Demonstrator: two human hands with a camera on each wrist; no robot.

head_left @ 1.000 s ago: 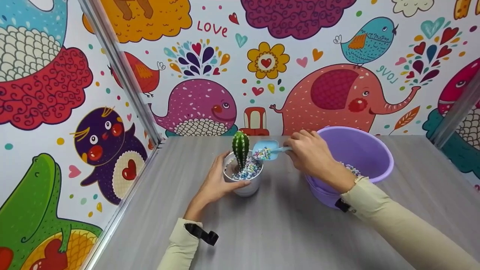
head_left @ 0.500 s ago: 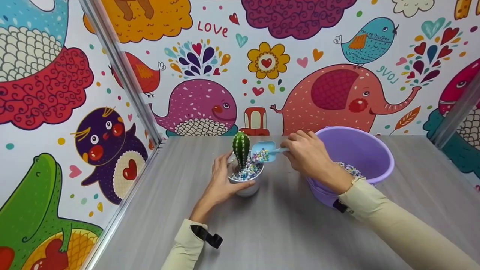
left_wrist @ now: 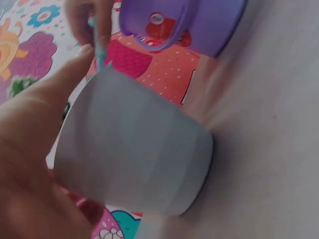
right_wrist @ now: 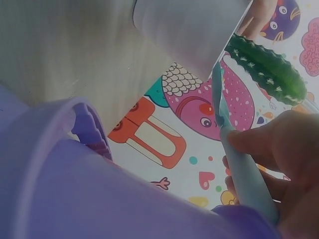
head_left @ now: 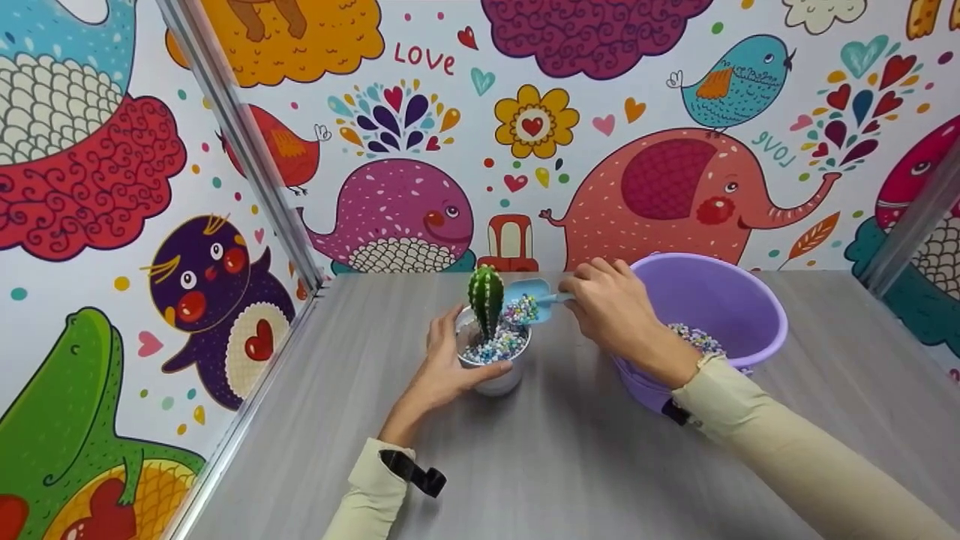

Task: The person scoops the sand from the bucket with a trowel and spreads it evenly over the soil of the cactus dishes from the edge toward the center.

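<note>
A small white pot stands on the grey table, with a green cactus and coloured pebbles in it. My left hand grips the pot's left side. My right hand pinches the handle of a light blue scoop. The scoop holds pebbles and tilts over the pot's rim, right of the cactus.
A purple bucket with pebbles inside stands right of the pot, under my right forearm. Cartoon-patterned walls close the table at the back and left, with metal corner posts.
The scoop has moved left and down toward the pot and tilted over its rim. My left hand stays on the pot.
</note>
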